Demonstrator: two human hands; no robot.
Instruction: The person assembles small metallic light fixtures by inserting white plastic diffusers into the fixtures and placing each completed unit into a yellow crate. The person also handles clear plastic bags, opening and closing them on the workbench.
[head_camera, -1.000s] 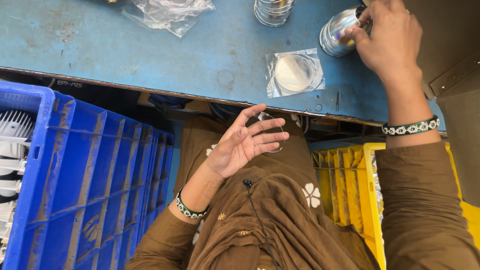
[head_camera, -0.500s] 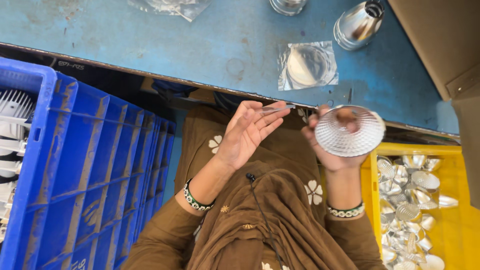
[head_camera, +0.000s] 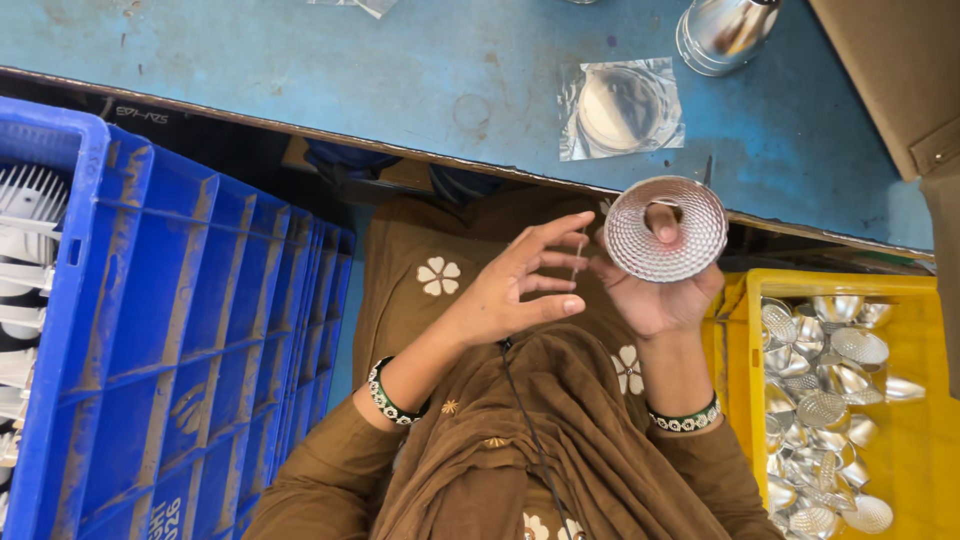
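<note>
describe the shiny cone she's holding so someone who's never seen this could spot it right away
Start at the yellow crate at lower right, full of loose silver reflector cups. Just up and left of it, over the person's lap, the right hand holds one faceted reflector. Unlike those in the crate, it faces the camera, with a fingertip poking through its centre hole.

A worn blue table (head_camera: 300, 80) spans the top, flanked by a blue crate (head_camera: 150, 330) and yellow crate (head_camera: 925, 470) below.
</note>
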